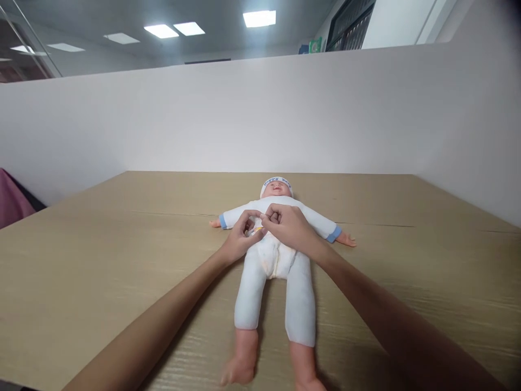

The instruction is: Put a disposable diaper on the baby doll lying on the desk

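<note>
A baby doll [248,301] in a white outfit with blue cuffs lies on its back, feet toward me and arms spread. Around its hips is a white diaper [277,258], with a yellow-orange mark near the waist. My left hand [241,239] is curled at the diaper's waist, thumb and forefinger closing on its edge. Pinched fingers of my right hand [291,225] meet the left fingertips over the belly, at the diaper's front. The small part between the fingertips is mostly hidden.
The doll lies on a wide tan table [122,282] with seams across it. A white partition [260,119] stands behind and continues along the right side. Dark pink cloth [14,200] shows at the far left, beyond the table's edge.
</note>
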Action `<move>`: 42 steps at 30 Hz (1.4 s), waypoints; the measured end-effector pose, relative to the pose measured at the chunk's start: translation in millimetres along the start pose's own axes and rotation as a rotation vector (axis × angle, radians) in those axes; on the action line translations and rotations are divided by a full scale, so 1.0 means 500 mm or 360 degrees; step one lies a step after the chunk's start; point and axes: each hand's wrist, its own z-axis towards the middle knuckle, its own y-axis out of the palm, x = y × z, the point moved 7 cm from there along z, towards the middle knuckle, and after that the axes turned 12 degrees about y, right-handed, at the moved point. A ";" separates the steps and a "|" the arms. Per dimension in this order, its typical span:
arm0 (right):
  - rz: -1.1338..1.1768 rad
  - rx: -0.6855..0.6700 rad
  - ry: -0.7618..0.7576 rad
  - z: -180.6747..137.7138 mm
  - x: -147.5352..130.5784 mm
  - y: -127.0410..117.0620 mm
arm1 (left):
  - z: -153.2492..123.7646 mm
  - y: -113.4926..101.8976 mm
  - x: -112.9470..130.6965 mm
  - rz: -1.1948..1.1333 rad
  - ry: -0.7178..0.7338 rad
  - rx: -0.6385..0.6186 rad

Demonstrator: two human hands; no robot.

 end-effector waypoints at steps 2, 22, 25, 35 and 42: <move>-0.0078 0.0001 -0.0024 0.001 0.005 -0.005 | 0.000 0.001 -0.002 0.0021 -0.0004 -0.0015; -0.0407 0.0191 -0.0205 -0.004 0.025 -0.014 | -0.006 0.000 0.024 0.0141 0.0128 0.0055; -0.0333 0.0376 -0.0359 -0.025 0.018 -0.034 | -0.005 -0.006 0.059 0.0373 0.0328 0.0000; -0.0038 -0.0313 -0.0280 -0.254 -0.011 -0.042 | -0.076 0.029 0.220 0.0938 0.0622 -0.0657; -0.0136 -0.0581 -0.0226 -0.309 0.064 -0.023 | -0.171 0.059 0.235 0.1049 0.0337 -0.1001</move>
